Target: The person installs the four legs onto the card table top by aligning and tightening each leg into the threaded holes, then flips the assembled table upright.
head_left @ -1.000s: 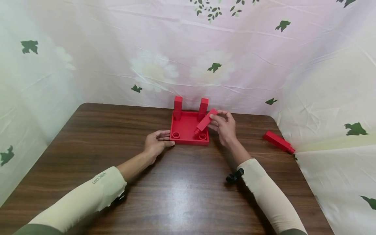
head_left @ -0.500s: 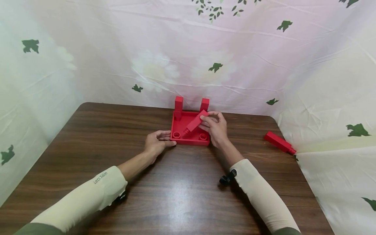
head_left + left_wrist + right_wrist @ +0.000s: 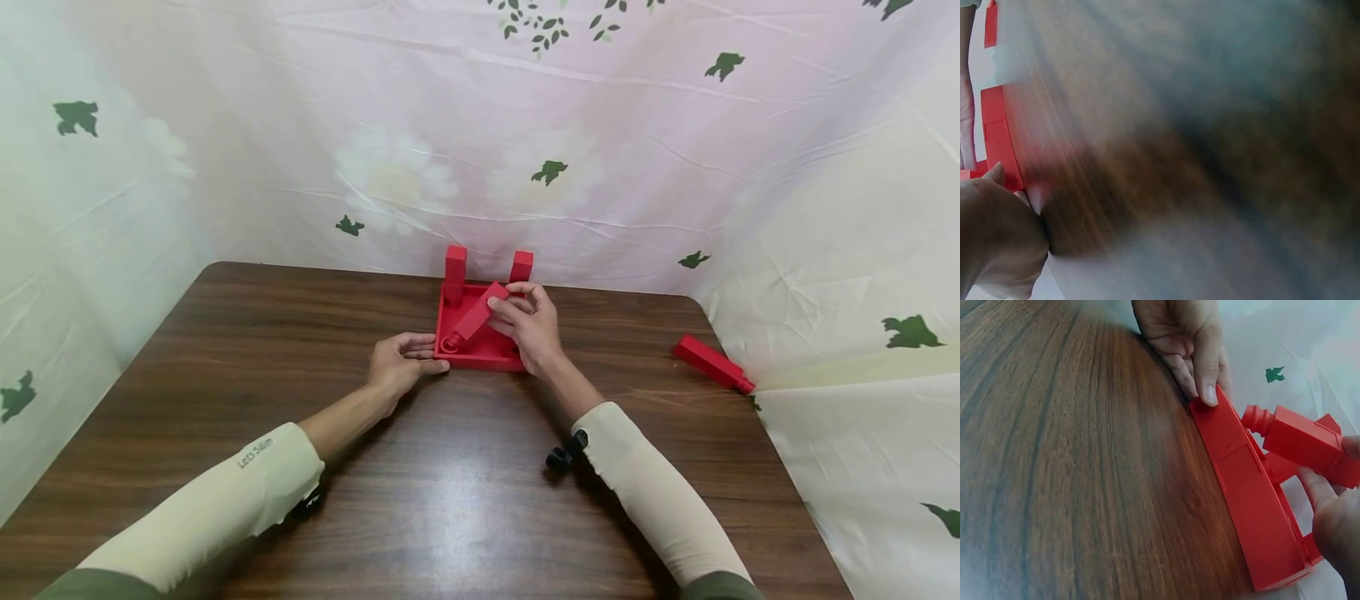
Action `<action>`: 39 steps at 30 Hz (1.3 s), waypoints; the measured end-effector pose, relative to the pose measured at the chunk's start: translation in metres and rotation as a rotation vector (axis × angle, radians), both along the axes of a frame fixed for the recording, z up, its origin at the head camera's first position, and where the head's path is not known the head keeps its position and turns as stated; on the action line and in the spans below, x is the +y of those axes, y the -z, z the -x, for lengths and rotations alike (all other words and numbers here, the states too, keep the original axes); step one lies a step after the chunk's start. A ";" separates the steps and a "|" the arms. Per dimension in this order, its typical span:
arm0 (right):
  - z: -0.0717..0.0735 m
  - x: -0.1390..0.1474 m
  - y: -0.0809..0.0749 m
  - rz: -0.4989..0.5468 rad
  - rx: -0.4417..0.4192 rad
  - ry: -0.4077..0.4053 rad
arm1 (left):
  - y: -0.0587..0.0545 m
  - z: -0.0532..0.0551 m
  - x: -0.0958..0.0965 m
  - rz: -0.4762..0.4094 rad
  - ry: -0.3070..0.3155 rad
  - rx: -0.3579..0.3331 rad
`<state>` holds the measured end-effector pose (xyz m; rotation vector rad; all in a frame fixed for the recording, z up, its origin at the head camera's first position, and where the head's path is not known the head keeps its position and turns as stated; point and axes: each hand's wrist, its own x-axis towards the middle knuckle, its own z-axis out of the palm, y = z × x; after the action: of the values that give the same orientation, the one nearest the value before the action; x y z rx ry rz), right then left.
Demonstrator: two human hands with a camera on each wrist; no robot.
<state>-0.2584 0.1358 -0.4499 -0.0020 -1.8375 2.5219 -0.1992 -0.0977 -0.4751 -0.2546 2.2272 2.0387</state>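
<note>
A shallow red plastic tray with raised walls lies at the far middle of the table, two square red legs standing upright at its back corners. My left hand grips its front left corner, thumb on the front wall. Between the thumb and fingers of my right hand is another square red leg, tilted, its threaded end pointing down and left. That end overlaps the round socket at the front left in the head view. My right hand hides the front right socket.
One more red leg with a threaded end lies near the right edge of the brown wooden table. A pale patterned cloth hangs behind the table and along both sides.
My right hand has carried the leg leftward across the tray, from above the front right socket to the front left one. The left hand has kept its grip on the corner.
</note>
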 end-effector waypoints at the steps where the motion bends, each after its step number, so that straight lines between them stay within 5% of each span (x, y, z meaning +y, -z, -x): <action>1: 0.000 -0.001 0.000 -0.002 0.006 -0.009 | 0.000 0.000 0.000 0.000 0.001 -0.001; 12: -0.001 -0.014 -0.005 -0.042 0.148 -0.154 | 0.000 0.000 -0.001 0.011 0.012 -0.017; 27: -0.004 -0.017 -0.008 -0.335 0.316 -0.316 | -0.001 0.003 -0.001 0.033 0.021 -0.026; 39: -0.006 -0.022 -0.008 -0.515 0.340 -0.290 | -0.003 0.001 0.000 0.034 0.034 -0.024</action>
<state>-0.2527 0.1140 -0.4415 0.6960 -2.3896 1.9383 -0.2004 -0.0982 -0.4721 -0.2413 2.2376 1.9724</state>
